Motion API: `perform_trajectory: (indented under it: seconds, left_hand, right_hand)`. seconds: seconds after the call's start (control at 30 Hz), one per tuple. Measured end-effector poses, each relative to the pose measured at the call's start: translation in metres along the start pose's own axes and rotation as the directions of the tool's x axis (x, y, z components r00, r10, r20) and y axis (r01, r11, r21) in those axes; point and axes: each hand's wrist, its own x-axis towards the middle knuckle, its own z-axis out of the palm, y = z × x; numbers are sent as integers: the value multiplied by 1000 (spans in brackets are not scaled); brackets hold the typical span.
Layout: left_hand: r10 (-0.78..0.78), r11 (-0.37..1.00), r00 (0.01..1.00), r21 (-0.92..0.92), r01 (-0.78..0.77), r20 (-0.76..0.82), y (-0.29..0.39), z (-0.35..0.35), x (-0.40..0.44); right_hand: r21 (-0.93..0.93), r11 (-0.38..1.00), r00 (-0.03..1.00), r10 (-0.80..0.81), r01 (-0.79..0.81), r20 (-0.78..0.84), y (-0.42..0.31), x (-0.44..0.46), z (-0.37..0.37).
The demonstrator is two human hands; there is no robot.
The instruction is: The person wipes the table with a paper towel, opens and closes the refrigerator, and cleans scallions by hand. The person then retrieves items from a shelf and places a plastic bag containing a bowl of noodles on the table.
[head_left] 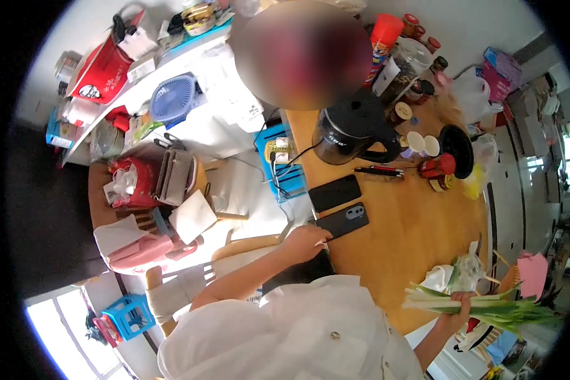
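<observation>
My right hand is closed around a bunch of scallions, white stalks to the left and green leaves to the right, held over the table's near right edge. At the table's left edge, my left hand has its fingers curled beside the corner of a dark phone that lies with its camera up. Whatever those fingers pinch, if anything, is too small to make out. A second black phone lies just beyond the first.
On the wooden table stand a black coffee pot, pens, paper cups, a red-lidded jar and a black bowl. Clear plastic bags lie near the scallions. Chairs and a blue stool are left.
</observation>
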Motion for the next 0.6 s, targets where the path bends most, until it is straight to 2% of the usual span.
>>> perform_trajectory:
  seconds: [0.13,0.37,0.4,0.43,0.53,0.6]
  left_hand:
    - [31,999,997,-42,-33,-67,-11,-6,-20]
    - [15,999,999,-51,-17,-39,-3,-27,-24]
    - [21,999,999,-43,-23,-43,-4,-29,-24]
    - [91,993,995,-74,-94,-36,-12,-27,-22]
    - [83,997,996,5,-83,30,-21,-26,-19]
    - [106,994,994,4,-106,8,-20,-34,-19]
  right_hand:
    - [-61,998,982,-16,28,188,5,4,24]
    - [-269,962,993,-12,43,117,11,1,41]
    - [-258,964,995,-34,57,94,14,1,42]
    - [-247,966,996,-56,72,70,15,3,40]
    - [-210,976,997,-52,61,50,14,4,46]
    - [-211,975,997,-50,62,62,13,7,41]
